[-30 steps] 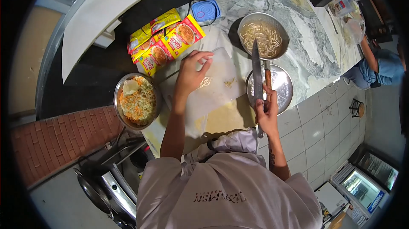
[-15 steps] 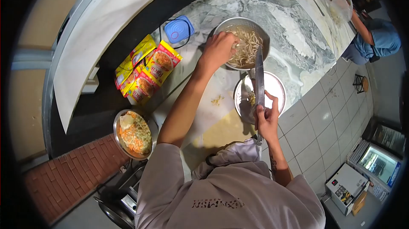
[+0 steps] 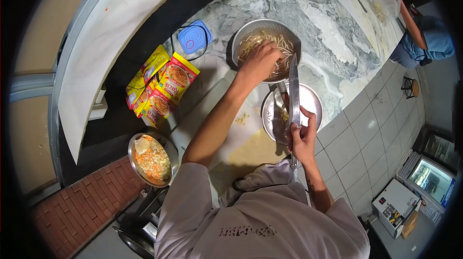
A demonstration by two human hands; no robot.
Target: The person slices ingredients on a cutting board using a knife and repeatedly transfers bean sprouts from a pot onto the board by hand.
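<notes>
My left hand [image 3: 263,61] reaches into a metal pot [image 3: 236,47] of bean sprouts [image 3: 285,44] in liquid; its fingers curl among the sprouts, and what they grip is hidden. In my right hand [image 3: 304,138] is a long knife [image 3: 294,95], its blade pointing away from me over the pot's handle and edge. Below the blade lies a round metal plate [image 3: 311,99] with a small heap of scraps [image 3: 284,114]. Some more scraps [image 3: 242,119] lie on the pale cutting board [image 3: 202,114].
Yellow and red seasoning packets [image 3: 161,88] and a blue lid [image 3: 194,37] with a dark cable lie at the left. A metal bowl of chopped vegetables [image 3: 153,160] stands nearer. Another person [image 3: 431,39] handles a plastic bag [image 3: 387,1] at the far right counter.
My left hand has moved from above the board into the pot. The sprouts on the board are gone, and scraps now show on the plate. The view has shifted.
</notes>
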